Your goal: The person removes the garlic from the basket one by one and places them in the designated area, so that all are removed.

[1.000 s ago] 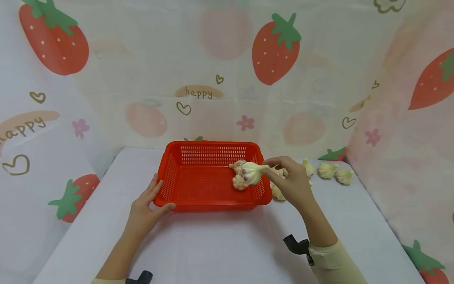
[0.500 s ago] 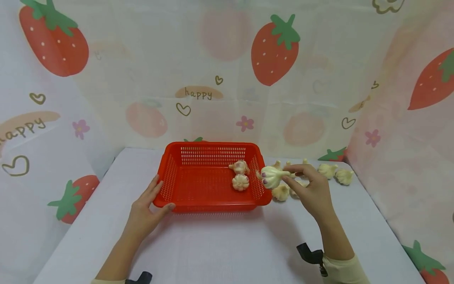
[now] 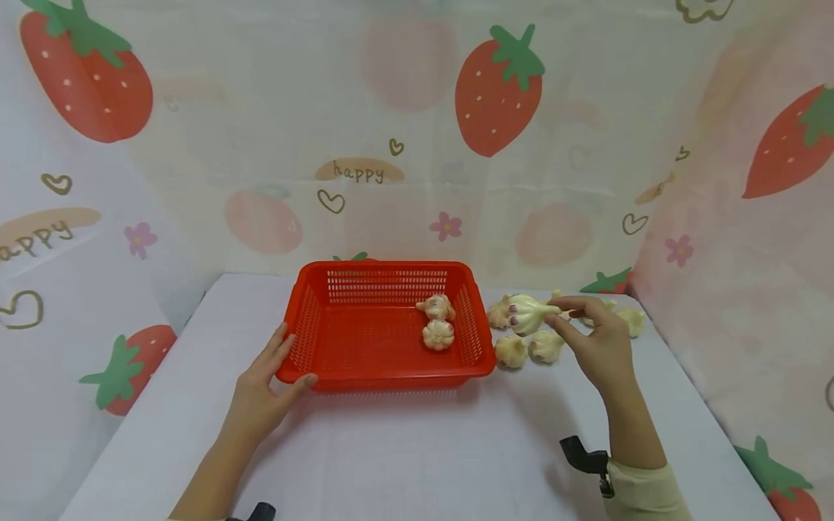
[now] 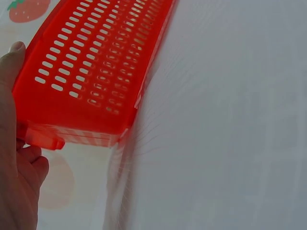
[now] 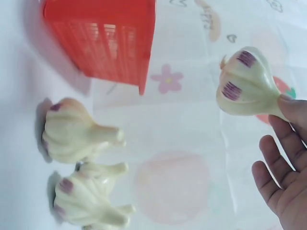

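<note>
The red plastic basket [image 3: 378, 382] stands on the white table with two garlic bulbs [image 3: 439, 335] inside, near its right wall. My left hand [image 3: 257, 398] grips the basket's front left corner; in the left wrist view, the thumb [image 4: 17, 50] lies against the basket's side. By its stem, my right hand [image 3: 599, 340] pinches a pale garlic bulb [image 3: 525, 314] with purple marks between thumb and fingers. That bulb is held in the air to the right of the basket, over several other garlic bulbs [image 3: 511, 352], some partly hidden by the hand.
In the right wrist view, garlic bulbs [image 5: 72, 132] on the table sit close to the basket's right side. Another bulb [image 3: 630, 320] lies farther right. A strawberry-printed cloth [image 3: 365, 217] hangs behind the table and at both sides.
My right hand has carried the pinched garlic bulb rightward, from above the basket's right side to above the bulbs on the table. The left hand stays on the basket's corner.
</note>
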A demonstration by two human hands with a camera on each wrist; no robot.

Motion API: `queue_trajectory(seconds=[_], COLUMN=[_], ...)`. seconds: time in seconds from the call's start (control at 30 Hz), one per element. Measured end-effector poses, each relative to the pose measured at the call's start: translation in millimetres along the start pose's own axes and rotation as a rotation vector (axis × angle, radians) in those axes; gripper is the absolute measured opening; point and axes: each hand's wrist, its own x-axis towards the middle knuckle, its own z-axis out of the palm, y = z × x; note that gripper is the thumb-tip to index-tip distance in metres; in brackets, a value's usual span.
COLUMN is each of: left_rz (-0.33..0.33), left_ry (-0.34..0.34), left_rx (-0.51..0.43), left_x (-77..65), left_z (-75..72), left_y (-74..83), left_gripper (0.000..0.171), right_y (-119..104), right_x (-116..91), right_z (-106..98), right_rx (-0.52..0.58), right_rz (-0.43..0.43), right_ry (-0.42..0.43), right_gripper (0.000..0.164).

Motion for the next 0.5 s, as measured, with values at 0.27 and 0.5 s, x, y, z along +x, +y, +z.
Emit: queue_trajectory(seconds=[0.27, 0.5], left_rz=[-0.012, -0.003], left_ry=[0.005, 0.009], left_rx=[-0.017, -0.036], left_x=[-0.2, 0.1], left_z=[0.2, 1.7], left_y=[-1.6, -3.1], left_gripper=[0.087, 0.088], right_y=[38.7, 65.8], right_x=[7.1, 5.1], right_z=[-24.7, -37.4], right_rx=[-0.074, -0.064], right_rz=[0.086, 0.227], right_ry=[0.056, 0.106], right_gripper=[0.025, 0.031])
